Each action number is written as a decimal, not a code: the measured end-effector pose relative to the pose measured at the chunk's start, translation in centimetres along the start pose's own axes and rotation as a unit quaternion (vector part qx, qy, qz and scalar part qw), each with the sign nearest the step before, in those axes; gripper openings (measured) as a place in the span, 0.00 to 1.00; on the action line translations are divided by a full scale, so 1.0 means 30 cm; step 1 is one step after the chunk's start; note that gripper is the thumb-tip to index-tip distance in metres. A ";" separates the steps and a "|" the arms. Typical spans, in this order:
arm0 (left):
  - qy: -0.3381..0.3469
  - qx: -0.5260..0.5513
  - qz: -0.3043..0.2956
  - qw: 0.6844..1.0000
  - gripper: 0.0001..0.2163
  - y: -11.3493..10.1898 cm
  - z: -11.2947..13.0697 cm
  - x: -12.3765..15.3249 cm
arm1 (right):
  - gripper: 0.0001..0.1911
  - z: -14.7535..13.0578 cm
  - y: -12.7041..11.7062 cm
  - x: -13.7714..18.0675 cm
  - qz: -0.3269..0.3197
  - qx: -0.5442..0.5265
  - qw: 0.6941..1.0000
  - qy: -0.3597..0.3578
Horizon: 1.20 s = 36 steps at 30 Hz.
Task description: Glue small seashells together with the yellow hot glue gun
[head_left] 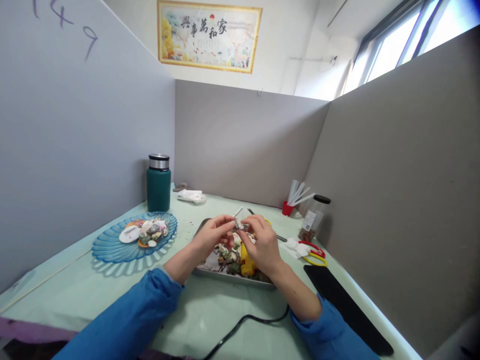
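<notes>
Over a metal tray, my left hand and my right hand meet with their fingertips pinched together. Between them is a small whitish piece, shell-like but too small to name surely; both hands appear to grip it. Inside the tray lie mixed shells in white, green and brown. A yellow tool, partly covered by my right hand, rests among them; its kind is unclear. My wrists and fingers hide part of the tray.
A blue scalloped plate holding shells stands left, with a green flask behind. At right are a red cup of translucent sticks, a black-lidded jar, red-and-yellow-handled scissors and a black mat. A black cord crosses the front.
</notes>
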<state>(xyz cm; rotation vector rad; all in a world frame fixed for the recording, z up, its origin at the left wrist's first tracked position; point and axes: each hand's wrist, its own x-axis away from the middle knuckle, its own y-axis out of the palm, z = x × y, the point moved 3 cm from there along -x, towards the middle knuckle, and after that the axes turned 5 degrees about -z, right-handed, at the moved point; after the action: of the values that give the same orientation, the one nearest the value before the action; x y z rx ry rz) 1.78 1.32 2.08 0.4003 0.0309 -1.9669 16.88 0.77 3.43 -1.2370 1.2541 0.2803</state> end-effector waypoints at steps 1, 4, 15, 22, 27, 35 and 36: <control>0.000 0.001 0.000 1.000 0.15 -0.002 -0.001 0.000 | 0.06 0.000 -0.001 0.000 0.002 -0.001 1.000 -0.002; -0.001 0.008 0.000 1.000 0.15 -0.004 -0.002 0.000 | 0.06 0.002 -0.001 0.003 0.004 -0.002 1.000 -0.006; -0.006 0.014 0.001 1.000 0.14 -0.007 -0.005 -0.001 | 0.09 0.007 0.008 0.008 0.006 0.006 1.000 -0.002; -0.011 0.024 -0.008 1.000 0.12 -0.007 -0.003 -0.002 | 0.09 0.013 0.014 0.011 -0.002 0.006 1.000 0.001; -0.012 0.030 -0.012 0.999 0.11 -0.004 -0.001 -0.002 | 0.09 0.005 0.010 0.008 0.001 -0.001 1.000 -0.005; -0.007 -0.008 -0.004 1.000 0.14 -0.012 0.002 -0.004 | 0.09 0.002 0.009 0.010 0.012 -0.007 1.000 0.002; -0.008 -0.010 -0.004 1.000 0.14 -0.012 0.003 -0.004 | 0.09 0.002 0.010 0.010 0.011 -0.008 1.000 0.001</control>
<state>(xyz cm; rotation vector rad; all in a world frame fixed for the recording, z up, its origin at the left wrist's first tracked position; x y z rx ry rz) 1.47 1.58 2.16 0.3724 0.0426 -1.9767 16.81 0.79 3.01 -1.2384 1.2703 0.3046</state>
